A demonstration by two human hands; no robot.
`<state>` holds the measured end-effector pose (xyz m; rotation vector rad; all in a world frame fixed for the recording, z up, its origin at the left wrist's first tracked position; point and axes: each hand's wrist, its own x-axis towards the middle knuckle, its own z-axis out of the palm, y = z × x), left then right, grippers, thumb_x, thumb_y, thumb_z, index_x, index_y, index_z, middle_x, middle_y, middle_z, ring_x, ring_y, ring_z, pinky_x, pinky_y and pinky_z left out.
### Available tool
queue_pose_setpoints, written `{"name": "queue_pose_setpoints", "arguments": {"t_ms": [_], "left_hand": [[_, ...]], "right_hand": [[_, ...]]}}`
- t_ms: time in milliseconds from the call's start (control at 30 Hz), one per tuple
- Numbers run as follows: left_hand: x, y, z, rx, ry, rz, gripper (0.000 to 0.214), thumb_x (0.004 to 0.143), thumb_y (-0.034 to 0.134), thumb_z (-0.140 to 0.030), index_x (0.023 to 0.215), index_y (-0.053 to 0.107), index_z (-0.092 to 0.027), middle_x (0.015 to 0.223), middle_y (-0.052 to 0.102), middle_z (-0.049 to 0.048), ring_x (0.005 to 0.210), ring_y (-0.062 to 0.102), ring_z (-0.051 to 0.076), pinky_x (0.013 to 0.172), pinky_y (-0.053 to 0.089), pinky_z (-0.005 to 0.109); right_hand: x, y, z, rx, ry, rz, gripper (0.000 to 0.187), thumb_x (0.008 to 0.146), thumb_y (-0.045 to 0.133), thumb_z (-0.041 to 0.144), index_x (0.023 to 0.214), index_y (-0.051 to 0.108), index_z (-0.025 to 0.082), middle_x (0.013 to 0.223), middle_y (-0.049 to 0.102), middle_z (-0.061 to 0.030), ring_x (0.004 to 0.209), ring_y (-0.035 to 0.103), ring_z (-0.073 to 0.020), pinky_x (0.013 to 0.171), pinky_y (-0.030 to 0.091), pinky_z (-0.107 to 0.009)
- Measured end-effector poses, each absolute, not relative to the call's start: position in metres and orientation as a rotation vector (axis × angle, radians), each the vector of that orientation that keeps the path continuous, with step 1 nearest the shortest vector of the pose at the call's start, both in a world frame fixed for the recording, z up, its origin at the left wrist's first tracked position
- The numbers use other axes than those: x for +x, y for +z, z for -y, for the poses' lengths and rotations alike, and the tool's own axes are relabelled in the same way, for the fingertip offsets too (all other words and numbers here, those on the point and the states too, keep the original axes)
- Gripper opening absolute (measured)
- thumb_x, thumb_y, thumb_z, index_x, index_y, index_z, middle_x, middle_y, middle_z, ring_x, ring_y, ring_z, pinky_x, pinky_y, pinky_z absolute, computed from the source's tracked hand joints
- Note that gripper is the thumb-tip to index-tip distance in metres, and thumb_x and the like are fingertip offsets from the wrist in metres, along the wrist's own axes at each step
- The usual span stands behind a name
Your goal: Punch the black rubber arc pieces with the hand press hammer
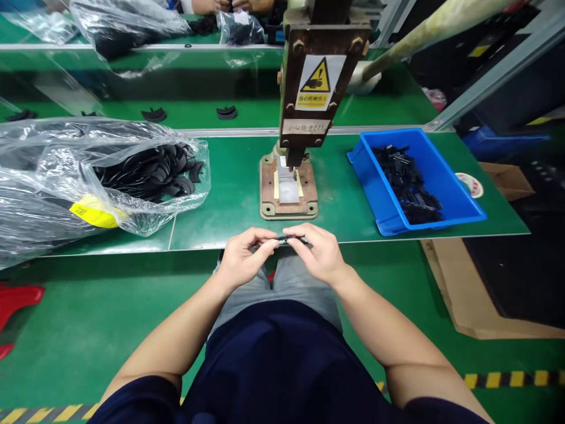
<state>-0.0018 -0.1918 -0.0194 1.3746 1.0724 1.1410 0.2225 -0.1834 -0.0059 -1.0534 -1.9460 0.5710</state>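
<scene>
Between the left hand (247, 256) and the right hand (320, 250), near the front edge of the counter (220, 182), a small black part (289, 237) is pinched from both ends; the two hands nearly meet and mostly hide its shape. Straight ahead of them, just beyond, stands a press (326, 41), its metal base (267, 197) resting on the counter and a hand-hazard sign (320, 82) fixed to its upper body. Ahead and leftward of the left hand lies a clear plastic bag (48, 159) with curved black pieces (154, 171) at its mouth and a yellow label (97, 212). Ahead and rightward of the right hand sits a blue bin (373, 191), partly filled with black parts (406, 182). Farther ahead, beyond the bag, more curved pieces (153, 115) lie spaced apart. Farthest from the hands, a co-worker's hands (242, 6) show above a small clear bag (242, 32).
</scene>
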Motion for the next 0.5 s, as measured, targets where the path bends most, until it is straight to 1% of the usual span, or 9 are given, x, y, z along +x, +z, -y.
{"name": "queue_pose_setpoints", "arguments": {"t_ms": [200, 267, 367, 433, 500], "left_hand": [[-0.006, -0.020, 0.196, 1.475, 1.142, -1.060, 0.021, 0.096, 0.080, -0.037, 0.112, 0.080, -0.023, 0.091, 0.082, 0.0059, 0.078, 0.078, 0.019, 0.078, 0.065, 0.034], [-0.008, -0.019, 0.194, 1.580, 1.174, -1.048, 0.021, 0.094, 0.082, -0.034, 0.113, 0.081, -0.025, 0.096, 0.082, 0.0065, 0.081, 0.077, 0.020, 0.079, 0.064, 0.035], [-0.011, -0.015, 0.191, 1.757, 1.237, -1.010, 0.022, 0.090, 0.086, -0.029, 0.112, 0.082, -0.028, 0.105, 0.081, 0.0081, 0.092, 0.077, 0.022, 0.084, 0.064, 0.039], [-0.014, -0.014, 0.187, 1.818, 1.256, -0.962, 0.022, 0.089, 0.087, -0.026, 0.110, 0.082, -0.029, 0.106, 0.082, 0.0084, 0.096, 0.077, 0.024, 0.087, 0.063, 0.041], [-0.018, -0.014, 0.181, 1.854, 1.262, -0.932, 0.019, 0.089, 0.087, -0.025, 0.107, 0.083, -0.029, 0.104, 0.082, 0.0084, 0.095, 0.077, 0.024, 0.087, 0.063, 0.041]], "right_hand": [[0.224, -0.010, 0.184, -1.022, 0.589, 1.932, 0.021, 0.101, 0.064, 0.027, 0.119, 0.074, 0.025, 0.108, 0.083, -0.0037, 0.099, 0.079, -0.0150, 0.091, 0.065, -0.032], [0.224, -0.011, 0.184, -1.017, 0.599, 1.927, 0.021, 0.101, 0.065, 0.027, 0.120, 0.074, 0.026, 0.109, 0.083, -0.0036, 0.099, 0.079, -0.0152, 0.091, 0.066, -0.033], [0.222, -0.012, 0.185, -1.018, 0.606, 1.933, 0.022, 0.101, 0.064, 0.028, 0.121, 0.075, 0.026, 0.108, 0.083, -0.0039, 0.097, 0.079, -0.0155, 0.090, 0.066, -0.033], [0.222, -0.012, 0.185, -1.009, 0.595, 1.949, 0.023, 0.101, 0.064, 0.027, 0.121, 0.075, 0.026, 0.108, 0.083, -0.0042, 0.097, 0.079, -0.0155, 0.089, 0.066, -0.033], [0.229, -0.008, 0.182, -0.987, 0.579, 1.985, 0.027, 0.101, 0.063, 0.026, 0.126, 0.074, 0.025, 0.110, 0.083, -0.0048, 0.098, 0.079, -0.0155, 0.091, 0.066, -0.034]]}}
